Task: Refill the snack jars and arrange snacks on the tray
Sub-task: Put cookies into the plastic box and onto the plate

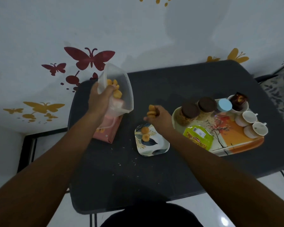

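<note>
My left hand (101, 99) grips a clear plastic container (121, 89), tilted above the table, with several orange-yellow round snacks (115, 89) inside. My right hand (157, 117) pinches a few of the same snacks (152, 111) just above a small square leaf-patterned plate (152, 149). Two snacks (145, 133) lie on that plate. To the right, a patterned tray (239, 136) carries two brown-lidded jars (189, 112), a blue-lidded jar (225, 104) and a green snack packet (197, 137).
A pink lid or box (107, 131) lies under the tilted container. On the tray's far side stand three white cups (256, 128), one holding a dark wrapper (239, 98). Crumbs dot the dark table (138, 185). A wall with butterfly stickers rises behind.
</note>
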Motion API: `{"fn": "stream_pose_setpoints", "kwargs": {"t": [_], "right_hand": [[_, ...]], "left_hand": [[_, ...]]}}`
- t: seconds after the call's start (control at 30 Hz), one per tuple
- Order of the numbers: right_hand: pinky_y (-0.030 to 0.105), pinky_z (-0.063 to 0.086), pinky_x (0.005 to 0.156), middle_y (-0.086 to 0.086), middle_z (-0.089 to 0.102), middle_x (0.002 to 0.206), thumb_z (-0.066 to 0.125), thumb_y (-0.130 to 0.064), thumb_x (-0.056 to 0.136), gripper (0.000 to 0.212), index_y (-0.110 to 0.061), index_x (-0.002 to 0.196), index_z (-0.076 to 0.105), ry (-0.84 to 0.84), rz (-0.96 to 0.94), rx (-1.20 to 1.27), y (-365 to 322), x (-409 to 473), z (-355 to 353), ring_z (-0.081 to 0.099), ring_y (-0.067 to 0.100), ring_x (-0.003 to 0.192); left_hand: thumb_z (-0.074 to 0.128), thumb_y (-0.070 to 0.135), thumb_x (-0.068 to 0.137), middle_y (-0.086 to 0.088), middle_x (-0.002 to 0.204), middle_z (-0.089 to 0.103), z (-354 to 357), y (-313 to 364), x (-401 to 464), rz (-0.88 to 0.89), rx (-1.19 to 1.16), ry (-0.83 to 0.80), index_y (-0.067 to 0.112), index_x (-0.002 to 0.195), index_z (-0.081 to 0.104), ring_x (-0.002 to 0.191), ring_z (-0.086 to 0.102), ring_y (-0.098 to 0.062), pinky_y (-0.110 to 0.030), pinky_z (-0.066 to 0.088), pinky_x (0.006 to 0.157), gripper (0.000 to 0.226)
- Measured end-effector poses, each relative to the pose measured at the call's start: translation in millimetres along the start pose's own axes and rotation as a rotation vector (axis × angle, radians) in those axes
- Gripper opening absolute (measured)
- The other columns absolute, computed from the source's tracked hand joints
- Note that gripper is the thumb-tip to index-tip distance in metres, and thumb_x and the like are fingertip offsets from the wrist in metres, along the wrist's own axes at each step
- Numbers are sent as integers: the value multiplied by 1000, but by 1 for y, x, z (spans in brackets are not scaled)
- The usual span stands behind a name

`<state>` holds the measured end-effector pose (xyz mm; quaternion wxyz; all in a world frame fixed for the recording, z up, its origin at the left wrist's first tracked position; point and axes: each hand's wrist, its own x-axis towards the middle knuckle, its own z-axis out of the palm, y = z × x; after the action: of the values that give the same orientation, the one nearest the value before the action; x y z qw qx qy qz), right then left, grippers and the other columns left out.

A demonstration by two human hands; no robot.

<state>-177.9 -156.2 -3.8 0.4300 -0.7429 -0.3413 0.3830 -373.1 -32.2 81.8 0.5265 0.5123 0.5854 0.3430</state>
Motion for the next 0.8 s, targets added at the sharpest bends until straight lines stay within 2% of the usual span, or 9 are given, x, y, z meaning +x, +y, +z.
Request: {"fn": "stream_pose_setpoints", "kwargs": {"t": [0.1,0.17,0.27,0.37,0.43,0.5,0.57,0.7,0.8], "right_hand": [[21,51,76,-5,63,86,69,-13,83,20,-24,99,62,-310,118,-169,42,-16,13,61,8,81],[22,47,68,-7,56,83,68,-19,84,28,-38,83,48,-425,39,-391,63,-22,25,55,10,74],[26,47,71,-6,57,98,73,-22,84,36,-44,82,44,-421,46,-529,77,-22,35,52,6,77],[19,42,67,-1,59,98,66,-17,92,9,-25,94,61,-407,-151,-724,83,-24,42,50,7,75],[24,44,72,2,62,101,67,-19,89,17,-17,105,63,-434,-197,-793,86,-18,41,54,12,81],[32,49,80,4,62,104,69,-22,86,29,-17,113,61,-427,-126,-767,82,-16,43,57,18,89],[33,50,85,2,61,100,66,-21,90,27,-15,115,60,-428,-111,-771,76,-18,42,58,19,92],[26,40,77,1,69,102,66,-22,89,28,-18,117,66,-218,-83,-645,49,-17,38,63,19,95],[26,42,77,0,70,105,68,-28,90,29,-21,119,66,-95,-74,-551,21,-6,41,65,19,97]], "left_hand": [[70,54,88,21,111,61,3,-14,-7,-17,25,13,45,130,50,100,63,-8,-29,51,76,48],[70,51,89,20,112,61,4,-23,-11,-19,47,24,47,127,47,101,63,-9,-28,52,77,44],[70,49,90,13,122,60,6,-31,-15,-7,86,43,44,129,46,108,63,-13,-35,56,89,47],[69,49,90,12,124,61,6,-33,-13,14,98,51,43,129,47,110,63,-13,-37,57,93,46],[69,49,90,14,122,60,5,-32,-12,18,98,48,44,130,46,109,63,-13,-36,57,93,47],[69,51,89,20,117,59,4,-29,-11,24,99,36,47,127,45,107,63,-12,-34,57,92,45],[68,49,91,23,115,60,2,-25,-10,39,84,22,48,127,47,106,64,-12,-33,57,91,42],[70,47,92,24,114,60,-6,-11,-5,28,6,22,46,132,47,104,64,-8,-27,55,82,46],[69,47,92,25,111,59,-15,-3,1,43,-36,44,46,132,46,103,62,-6,-28,56,85,46]]}}
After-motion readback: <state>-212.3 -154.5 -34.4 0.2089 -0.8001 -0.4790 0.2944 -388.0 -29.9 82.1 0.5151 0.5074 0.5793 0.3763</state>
